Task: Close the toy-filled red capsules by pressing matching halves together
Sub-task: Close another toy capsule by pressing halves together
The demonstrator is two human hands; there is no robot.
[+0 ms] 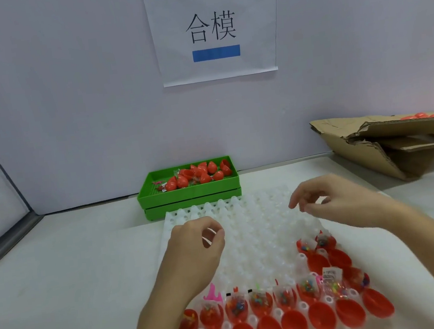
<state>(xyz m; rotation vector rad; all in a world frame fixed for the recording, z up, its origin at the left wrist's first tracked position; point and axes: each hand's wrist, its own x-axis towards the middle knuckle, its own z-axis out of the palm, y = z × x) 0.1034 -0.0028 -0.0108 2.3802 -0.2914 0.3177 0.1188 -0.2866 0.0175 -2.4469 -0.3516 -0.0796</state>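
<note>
Both hands hover over the white moulded plastic holder tray (256,230), which sits in the middle of the pale grey surface (68,278) and runs down to its near edge. The tray's far half is bare sockets, so there is open room under the hands; the surface to the left of the tray lies open too.

The open red plastic capsule halves (295,324) fill the near rows of the tray, mouths up and tipped slightly toward the near edge, long axes roughly upright. The row behind them, plus a short column climbing the tray's right side, holds toy-filled red capsule halves (260,302) with small clear bags of coloured bits poking out of the tops.

The left hand (196,251) comes up from the near edge, wrist raised, fingers curled loosely with thumb and forefinger nearly meeting, its grip around nothing. The right hand (335,201) reaches in from the right, palm down, fingers drooping and relaxed, likewise holding nothing.

At the far edge, against the wall, a green plastic bin (189,192) holds loose red capsule pieces. A torn brown cardboard box (389,148) slumps at the far right corner.
</note>
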